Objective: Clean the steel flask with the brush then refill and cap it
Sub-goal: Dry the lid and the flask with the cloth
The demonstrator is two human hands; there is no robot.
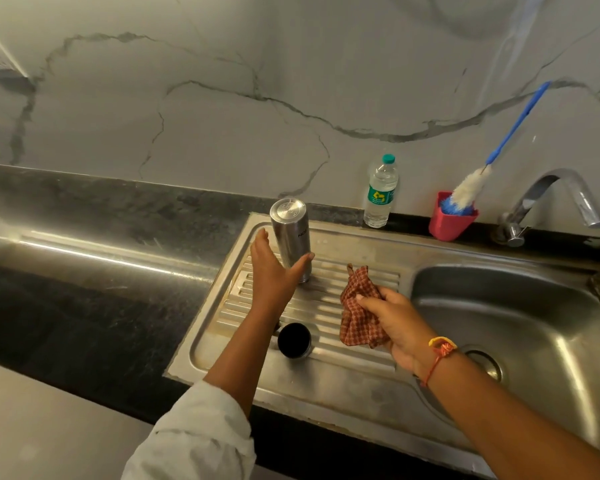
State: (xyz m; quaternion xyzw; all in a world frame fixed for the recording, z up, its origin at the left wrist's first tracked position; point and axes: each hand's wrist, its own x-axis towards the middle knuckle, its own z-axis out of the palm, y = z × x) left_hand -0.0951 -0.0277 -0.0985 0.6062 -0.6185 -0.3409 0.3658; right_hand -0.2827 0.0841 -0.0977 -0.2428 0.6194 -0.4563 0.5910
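The steel flask (290, 233) stands on the ribbed drainboard (347, 372), seemingly upside down with its flat end up. My left hand (270, 271) is spread around its lower part, thumb touching the right side, fingers straight on the left. My right hand (399, 323) grips a crumpled red checked cloth (358, 315) just right of the flask. The black cap (294, 340) lies on the drainboard below the flask, beside my left forearm. The bottle brush (473, 187), white bristles and blue handle, stands in a pink cup (450, 223) at the back.
A plastic water bottle (381, 192) with a green cap stands against the wall behind the drainboard. The tap (556, 199) is at the back right above the sink basin (534, 327). Dark stone counter (101, 306) stretches to the left.
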